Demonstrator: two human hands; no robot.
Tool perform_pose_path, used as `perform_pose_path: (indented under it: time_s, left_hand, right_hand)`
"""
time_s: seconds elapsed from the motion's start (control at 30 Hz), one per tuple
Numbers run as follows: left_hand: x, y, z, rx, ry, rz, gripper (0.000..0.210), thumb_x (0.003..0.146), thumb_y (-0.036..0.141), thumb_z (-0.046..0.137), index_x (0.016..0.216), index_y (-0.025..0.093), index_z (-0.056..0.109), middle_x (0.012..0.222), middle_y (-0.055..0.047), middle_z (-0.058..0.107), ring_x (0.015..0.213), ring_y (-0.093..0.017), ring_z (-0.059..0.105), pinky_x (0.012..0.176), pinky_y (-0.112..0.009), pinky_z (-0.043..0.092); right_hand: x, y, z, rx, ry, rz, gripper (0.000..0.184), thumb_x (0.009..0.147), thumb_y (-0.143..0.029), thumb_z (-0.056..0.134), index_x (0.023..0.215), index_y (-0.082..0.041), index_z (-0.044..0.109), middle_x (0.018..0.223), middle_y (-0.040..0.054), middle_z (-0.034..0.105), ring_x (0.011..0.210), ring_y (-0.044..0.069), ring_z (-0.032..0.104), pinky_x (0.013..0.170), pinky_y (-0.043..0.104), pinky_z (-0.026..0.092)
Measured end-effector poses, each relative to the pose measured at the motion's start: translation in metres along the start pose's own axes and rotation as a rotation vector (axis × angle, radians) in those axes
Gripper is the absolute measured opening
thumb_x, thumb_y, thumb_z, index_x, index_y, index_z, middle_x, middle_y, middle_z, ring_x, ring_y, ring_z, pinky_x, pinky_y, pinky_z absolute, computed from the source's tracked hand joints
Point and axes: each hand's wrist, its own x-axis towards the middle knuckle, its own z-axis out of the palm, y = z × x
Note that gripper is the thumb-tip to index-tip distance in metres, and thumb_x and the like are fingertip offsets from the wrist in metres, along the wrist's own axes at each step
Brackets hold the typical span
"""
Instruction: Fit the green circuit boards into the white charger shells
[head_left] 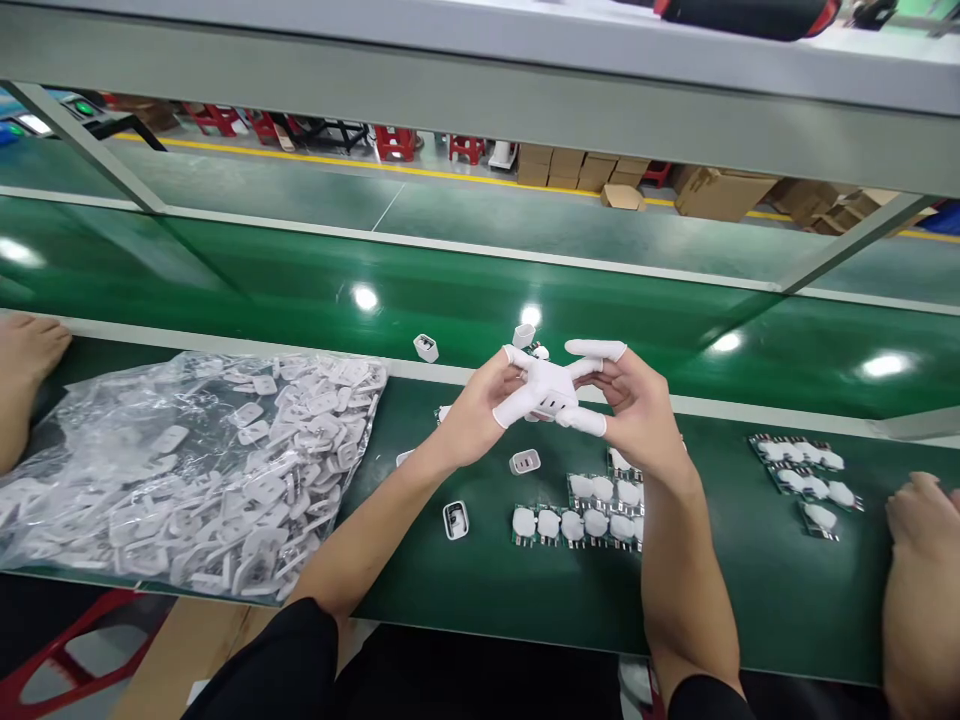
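Between my two hands is a white plastic charger housing (553,384) with small slots on the side facing me. White finger cots cover several of my fingertips. My left hand (486,405) pinches the housing from the left with thumb and finger. On the other side, my right hand (634,400) grips it too, one finger stretched out above. Just below lies a small white part with port slots (525,461), and nearer to me an open white housing (455,520). Rows of green circuit boards with white-topped parts (596,524) lie partly behind my right forearm.
A clear plastic bag (180,470) full of loose white plastic pieces covers the left of the bench. Two housings (426,348) (524,335) stand beyond the bench edge on the green surface. More boards (802,465) lie right. Other people's hands (34,345) (924,512) flank me.
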Motion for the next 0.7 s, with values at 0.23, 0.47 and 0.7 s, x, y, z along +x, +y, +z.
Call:
perform_pose_path:
  time_s: [0.23, 0.47, 0.7]
  left_hand:
    - [0.004, -0.002, -0.011, 0.012, -0.066, -0.013, 0.042, 0.09, 0.048, 0.094, 0.111, 0.02, 0.071, 0.112, -0.008, 0.082, 0.094, -0.022, 0.08, 0.089, -0.037, 0.068]
    - [0.01, -0.012, -0.009, 0.021, -0.001, 0.032, 0.051, 0.083, 0.057, 0.098, 0.101, 0.019, 0.07, 0.101, -0.006, 0.079, 0.088, -0.021, 0.078, 0.084, -0.035, 0.064]
    - [0.012, -0.009, -0.017, -0.046, -0.054, -0.136, 0.046, 0.096, 0.062, 0.084, 0.108, 0.021, 0.066, 0.1, -0.005, 0.079, 0.086, -0.019, 0.077, 0.077, -0.031, 0.063]
  right_hand:
    - [0.003, 0.003, 0.001, 0.123, -0.006, 0.067, 0.072, 0.075, -0.045, 0.107, 0.136, -0.026, 0.073, 0.098, 0.0001, 0.082, 0.085, 0.016, 0.078, 0.087, 0.032, 0.07]
    - [0.001, -0.002, 0.0, 0.126, -0.018, 0.079, 0.069, 0.077, -0.045, 0.106, 0.134, -0.026, 0.073, 0.101, 0.0009, 0.082, 0.088, 0.017, 0.08, 0.09, 0.033, 0.071]
    - [-0.001, 0.013, 0.002, -0.095, -0.074, 0.029, 0.076, 0.077, -0.051, 0.105, 0.141, -0.031, 0.069, 0.123, 0.0057, 0.082, 0.11, 0.027, 0.082, 0.103, 0.046, 0.07]
